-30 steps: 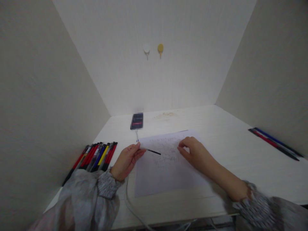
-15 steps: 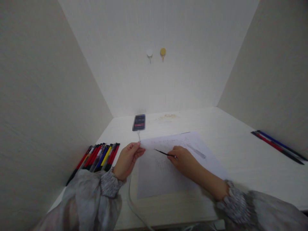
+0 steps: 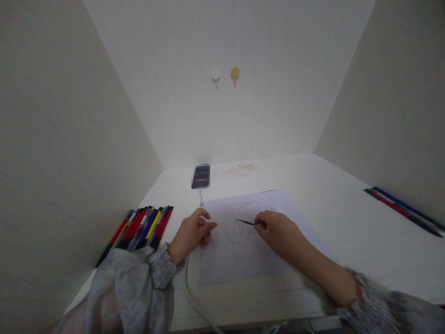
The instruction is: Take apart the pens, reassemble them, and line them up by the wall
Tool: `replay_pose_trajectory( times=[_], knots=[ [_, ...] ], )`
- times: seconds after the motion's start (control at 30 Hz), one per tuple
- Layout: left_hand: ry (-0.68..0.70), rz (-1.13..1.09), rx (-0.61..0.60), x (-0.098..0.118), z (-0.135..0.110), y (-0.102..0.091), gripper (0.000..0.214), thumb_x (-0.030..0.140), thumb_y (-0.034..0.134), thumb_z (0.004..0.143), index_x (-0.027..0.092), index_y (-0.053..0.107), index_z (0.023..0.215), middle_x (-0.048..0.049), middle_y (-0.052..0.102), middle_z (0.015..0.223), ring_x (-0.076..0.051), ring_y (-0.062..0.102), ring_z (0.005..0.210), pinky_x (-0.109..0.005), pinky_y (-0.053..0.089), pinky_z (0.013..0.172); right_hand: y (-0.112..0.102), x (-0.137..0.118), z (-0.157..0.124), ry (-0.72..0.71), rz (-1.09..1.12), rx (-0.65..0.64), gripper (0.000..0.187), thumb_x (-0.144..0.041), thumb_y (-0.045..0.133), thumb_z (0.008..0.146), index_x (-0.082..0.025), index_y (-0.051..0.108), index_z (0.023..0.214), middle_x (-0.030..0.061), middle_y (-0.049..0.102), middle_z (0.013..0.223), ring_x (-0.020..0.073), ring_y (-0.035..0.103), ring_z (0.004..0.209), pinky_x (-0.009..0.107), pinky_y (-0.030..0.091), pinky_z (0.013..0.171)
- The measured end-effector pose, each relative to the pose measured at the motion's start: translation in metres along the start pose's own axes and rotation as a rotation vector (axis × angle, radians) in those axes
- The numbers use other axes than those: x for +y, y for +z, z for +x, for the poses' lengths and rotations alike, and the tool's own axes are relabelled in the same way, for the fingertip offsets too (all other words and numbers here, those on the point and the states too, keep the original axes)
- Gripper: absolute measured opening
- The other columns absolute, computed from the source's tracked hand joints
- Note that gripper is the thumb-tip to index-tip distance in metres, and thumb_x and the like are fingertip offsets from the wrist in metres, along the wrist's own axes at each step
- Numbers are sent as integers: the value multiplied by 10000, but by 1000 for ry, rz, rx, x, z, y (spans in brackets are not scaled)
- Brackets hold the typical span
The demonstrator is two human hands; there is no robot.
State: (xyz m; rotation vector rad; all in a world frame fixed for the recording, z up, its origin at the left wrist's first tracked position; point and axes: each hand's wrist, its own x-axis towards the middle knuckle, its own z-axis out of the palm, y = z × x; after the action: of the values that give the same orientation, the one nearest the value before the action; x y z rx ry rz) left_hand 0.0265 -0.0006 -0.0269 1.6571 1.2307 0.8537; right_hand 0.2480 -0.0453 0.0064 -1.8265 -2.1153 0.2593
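Over the left edge of a white sheet of paper (image 3: pixel 222 269), my left hand (image 3: pixel 191 232) has its thumb and fingers apart, with nothing visible between them. My right hand (image 3: pixel 276 229) pinches a thin black pen refill (image 3: pixel 246 222) near one end. The refill's fine tip points left toward my left hand, above the sheet. Faint grey marks cover much of the paper. My right hand and forearm hide part of its right side.
Several red, blue, yellow and black pens (image 3: pixel 144 227) lie in a row at left. More pens (image 3: pixel 403 208) lie by the right wall. A phone (image 3: pixel 200 176) with a white cable (image 3: pixel 187 287) is at the back. Two hooks (image 3: pixel 235 73) are on the back wall.
My left hand has loosened from a pinch at the paper's upper left, moving slightly down and right. My right hand has shifted right with the refill, covering the clear tube-like object seen on the paper.
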Motion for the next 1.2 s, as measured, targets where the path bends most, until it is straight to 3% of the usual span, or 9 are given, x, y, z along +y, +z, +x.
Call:
replay_pose_trajectory(
  times=[0.27,0.4,0.57,0.7,0.87,1.03,1.13,1.2],
  knots=[
    [7,169,-21,0,0,-2,217,380,487,714,195,428,811,83,473,427,-85,439,293,-168,330,294,-4,5,0,29,-48,-41,210,-223,405,745,-194,612,750,57,638,739,175,574,694,266,382,610],
    [107,309,23,2,-1,-2,234,393,517,693,190,472,799,54,502,534,-79,452,385,-184,329,379,-6,6,2,73,-101,6,225,-230,374,784,-179,566,888,81,634,785,194,581,742,274,389,613],
    [142,401,-68,5,-6,0,308,415,581,629,180,506,813,35,491,622,-73,404,440,-193,317,416,9,-2,7,81,-274,-69,228,-206,322,819,-135,515,919,116,623,703,206,597,665,273,399,541],
    [211,407,-96,6,-9,2,422,396,659,537,194,515,878,8,466,784,-62,397,476,-204,362,451,22,-4,9,-28,-318,-104,222,-148,334,805,-110,488,960,126,619,708,207,597,678,275,413,547],
    [245,373,-121,6,-9,4,399,335,668,537,208,517,883,-30,433,975,-49,411,488,-215,401,462,22,3,15,-42,-312,-112,193,-153,353,794,-129,525,878,111,615,744,201,586,699,283,414,580],
    [234,350,-135,3,-8,4,351,320,649,567,202,512,868,-60,427,1108,-41,422,472,-223,413,471,19,-2,21,-72,-275,-1,233,-201,341,804,-152,564,757,75,587,756,176,562,702,272,393,606],
    [216,350,-137,2,-9,4,356,314,645,571,205,509,882,-57,471,1084,-62,445,498,-223,405,478,22,-9,26,-104,-220,14,246,-240,352,797,-163,581,748,69,573,779,162,547,715,253,381,605],
    [201,364,-137,2,-9,4,367,308,640,574,204,506,900,-38,529,957,-73,443,497,-218,391,474,24,-13,30,-90,-182,-17,237,-268,372,785,-165,586,776,68,570,793,159,541,723,246,376,603]
  ],
)
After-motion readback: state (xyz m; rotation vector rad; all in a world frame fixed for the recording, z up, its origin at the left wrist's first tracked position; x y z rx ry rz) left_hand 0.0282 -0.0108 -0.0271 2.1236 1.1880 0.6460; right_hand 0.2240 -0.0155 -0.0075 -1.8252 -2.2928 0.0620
